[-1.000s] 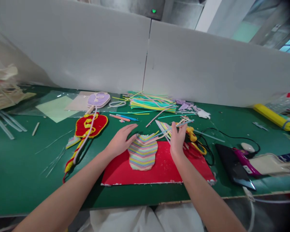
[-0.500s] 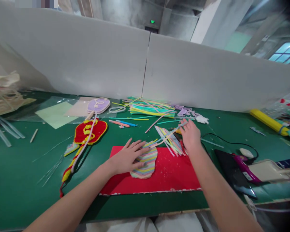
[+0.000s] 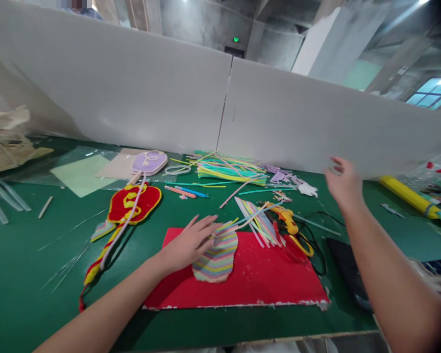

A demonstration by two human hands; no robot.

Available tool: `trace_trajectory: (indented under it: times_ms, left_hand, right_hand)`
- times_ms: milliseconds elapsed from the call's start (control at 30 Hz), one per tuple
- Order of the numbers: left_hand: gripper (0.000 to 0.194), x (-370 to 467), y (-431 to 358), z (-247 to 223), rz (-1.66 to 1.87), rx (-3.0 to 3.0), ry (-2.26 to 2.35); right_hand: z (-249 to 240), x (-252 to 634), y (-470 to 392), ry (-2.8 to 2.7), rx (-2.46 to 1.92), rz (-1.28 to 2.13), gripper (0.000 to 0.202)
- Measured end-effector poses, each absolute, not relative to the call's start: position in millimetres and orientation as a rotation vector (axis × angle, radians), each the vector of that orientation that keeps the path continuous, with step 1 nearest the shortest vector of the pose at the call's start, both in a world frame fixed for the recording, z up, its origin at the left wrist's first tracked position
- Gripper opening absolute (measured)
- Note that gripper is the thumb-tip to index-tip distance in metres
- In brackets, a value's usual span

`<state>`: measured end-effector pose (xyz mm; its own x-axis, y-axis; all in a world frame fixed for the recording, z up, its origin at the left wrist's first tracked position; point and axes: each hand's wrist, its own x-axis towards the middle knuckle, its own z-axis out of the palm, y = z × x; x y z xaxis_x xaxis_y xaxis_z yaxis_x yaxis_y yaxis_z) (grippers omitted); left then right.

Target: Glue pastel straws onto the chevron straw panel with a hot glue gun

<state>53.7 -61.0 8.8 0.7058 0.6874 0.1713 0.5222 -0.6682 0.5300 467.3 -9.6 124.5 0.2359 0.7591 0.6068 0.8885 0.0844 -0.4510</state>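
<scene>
My left hand (image 3: 194, 240) lies with fingers stretched over the upper left of a striped pastel oval piece (image 3: 217, 260), which rests on a red board (image 3: 268, 279). Long pale strips (image 3: 255, 214) run from the oval's top edge toward the upper right. My right hand (image 3: 343, 179) is raised above the table, apart from everything, its fingers loosely curved and slightly blurred; nothing shows in it. Below and left of it are a yellow-orange glue gun (image 3: 288, 218), a pair of scissors with yellow handles (image 3: 305, 245) and a fan-shaped striped bundle (image 3: 257, 220).
Colourful strips (image 3: 228, 171) are heaped at the back near a white partition (image 3: 297, 117). To the left lie a red-and-yellow fan (image 3: 150, 198), a lilac fan (image 3: 156, 162) and pens (image 3: 191, 191). A black device (image 3: 343, 267) and a yellow tube (image 3: 407, 196) are at right.
My right hand has let go of the pale strips and moved right and up, uncovering the glue gun and scissors. My left hand stays on the striped oval. The view has shifted slightly.
</scene>
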Motion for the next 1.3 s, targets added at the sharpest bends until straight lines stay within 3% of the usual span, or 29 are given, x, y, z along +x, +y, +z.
trace_trajectory:
  times_ms: [167,367,567,867,1133,1300]
  left_hand:
    - [0.035,48.2,-45.6,-1.1,0.783,2.274,1.235]
    - [0.033,43.8,-36.4,-9.9,0.781,2.166,1.323]
    - [0.029,44.7,-38.3,-7.4,0.761,2.081,1.373]
    - [0.013,42.0,-39.5,1.1,0.768,1.993,1.356]
    - [0.021,37.7,-39.2,0.3,0.840,2.046,1.395]
    - [0.021,35.0,-40.9,1.4,0.941,2.376,1.445]
  right_hand:
    - [81.3,403.3,-36.3,-1.855,-1.711,-0.046,0.027]
    - [26.0,311.7,-67.0,-2.150,-1.408,0.073,0.027]
    - [-9.7,300.5,-67.1,-2.104,-1.390,0.115,0.025]
    - [-16.1,304.2,-65.9,-1.950,-1.402,0.155,0.022]
    - [-16.4,300.1,-61.4,-1.962,-1.333,0.010,0.010]
    - [3.8,302.7,-38.4,-2.011,-1.406,-0.071,0.013]
